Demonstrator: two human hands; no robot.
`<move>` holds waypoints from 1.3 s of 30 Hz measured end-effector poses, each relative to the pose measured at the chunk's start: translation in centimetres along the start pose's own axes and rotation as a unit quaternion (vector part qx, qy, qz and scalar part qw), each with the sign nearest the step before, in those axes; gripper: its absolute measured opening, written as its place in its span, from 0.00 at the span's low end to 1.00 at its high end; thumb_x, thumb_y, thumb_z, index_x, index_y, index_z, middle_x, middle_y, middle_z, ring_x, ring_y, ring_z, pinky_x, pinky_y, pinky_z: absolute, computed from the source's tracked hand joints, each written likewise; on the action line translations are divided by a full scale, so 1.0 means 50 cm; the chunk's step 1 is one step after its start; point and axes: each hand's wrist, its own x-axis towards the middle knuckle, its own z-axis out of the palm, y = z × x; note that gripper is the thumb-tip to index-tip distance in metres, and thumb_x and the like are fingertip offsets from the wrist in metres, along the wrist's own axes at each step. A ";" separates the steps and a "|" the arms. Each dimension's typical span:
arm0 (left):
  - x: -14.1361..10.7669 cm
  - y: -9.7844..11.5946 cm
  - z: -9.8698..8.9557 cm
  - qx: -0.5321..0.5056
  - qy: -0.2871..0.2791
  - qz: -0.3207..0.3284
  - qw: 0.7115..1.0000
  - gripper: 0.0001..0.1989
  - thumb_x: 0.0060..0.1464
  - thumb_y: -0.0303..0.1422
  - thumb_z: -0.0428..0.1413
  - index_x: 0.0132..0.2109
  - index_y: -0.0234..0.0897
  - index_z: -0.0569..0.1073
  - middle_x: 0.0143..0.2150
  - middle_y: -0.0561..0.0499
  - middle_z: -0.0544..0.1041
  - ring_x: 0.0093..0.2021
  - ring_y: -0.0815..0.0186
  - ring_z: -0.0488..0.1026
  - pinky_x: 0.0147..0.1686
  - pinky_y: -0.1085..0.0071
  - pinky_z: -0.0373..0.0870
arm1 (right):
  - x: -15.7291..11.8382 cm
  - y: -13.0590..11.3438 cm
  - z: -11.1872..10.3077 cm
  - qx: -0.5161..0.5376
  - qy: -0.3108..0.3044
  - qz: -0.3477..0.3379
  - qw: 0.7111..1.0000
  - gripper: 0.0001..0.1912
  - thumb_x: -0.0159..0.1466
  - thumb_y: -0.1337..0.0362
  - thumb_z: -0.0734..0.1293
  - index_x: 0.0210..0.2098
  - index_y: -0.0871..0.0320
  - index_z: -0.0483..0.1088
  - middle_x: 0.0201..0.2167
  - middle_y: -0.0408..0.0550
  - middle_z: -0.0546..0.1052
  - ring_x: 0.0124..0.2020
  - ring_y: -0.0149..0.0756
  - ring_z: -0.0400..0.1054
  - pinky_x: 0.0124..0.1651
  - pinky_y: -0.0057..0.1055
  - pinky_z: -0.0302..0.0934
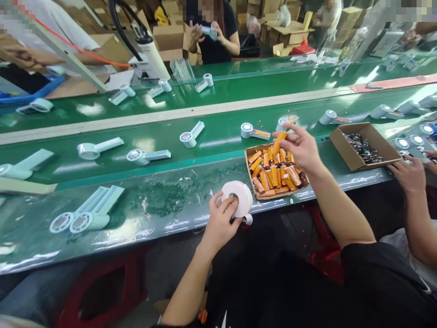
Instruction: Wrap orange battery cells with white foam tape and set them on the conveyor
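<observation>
My left hand [221, 222] grips a white round fan housing [239, 197] at the near edge of the green bench. My right hand [300, 146] pinches one orange battery cell [279, 139] above a shallow cardboard tray [249, 169] that is full of several more orange cells. The tray sits on the bench just right of the housing.
White handheld fan shells [98, 147] lie spaced along the green conveyor [218, 136], and two more [85, 213] rest on the bench at left. A cardboard box of dark small parts [364, 146] stands at right, beside a co-worker's hand [408, 175]. People work across the belt.
</observation>
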 end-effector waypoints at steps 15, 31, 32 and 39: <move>0.031 0.056 -0.113 -0.024 -0.075 0.085 0.993 0.20 0.62 0.24 0.60 0.60 0.43 0.79 0.51 0.43 0.84 0.69 0.46 0.68 0.68 0.39 0.72 | -0.160 -0.144 -0.017 -0.119 -0.310 -0.335 0.882 0.19 0.63 0.70 0.80 0.43 0.34 0.84 0.47 0.34 0.87 0.48 0.43 0.85 0.56 0.40 0.82; 0.004 0.048 -0.087 0.055 0.011 0.050 0.997 0.28 0.62 0.21 0.61 0.65 0.48 0.79 0.54 0.49 0.85 0.68 0.50 0.70 0.71 0.48 0.71 | -0.298 -0.032 0.091 0.121 -0.117 0.021 0.985 0.37 0.68 0.50 0.77 0.72 0.48 0.67 0.58 0.56 0.83 0.53 0.48 0.83 0.55 0.47 0.81; 0.004 0.047 -0.087 0.069 0.019 0.054 0.996 0.28 0.63 0.21 0.61 0.66 0.48 0.78 0.55 0.49 0.85 0.69 0.50 0.69 0.71 0.49 0.71 | -0.288 -0.042 0.091 0.136 -0.163 0.063 0.975 0.40 0.65 0.50 0.80 0.72 0.50 0.67 0.55 0.56 0.85 0.51 0.48 0.83 0.56 0.47 0.81; 0.020 0.061 -0.083 0.140 0.039 0.063 0.987 0.30 0.68 0.23 0.60 0.72 0.49 0.72 0.57 0.48 0.85 0.63 0.53 0.72 0.69 0.53 0.70 | -0.225 -0.085 0.098 0.173 -0.133 0.167 0.962 0.38 0.59 0.52 0.84 0.66 0.52 0.75 0.44 0.48 0.87 0.48 0.48 0.84 0.55 0.49 0.82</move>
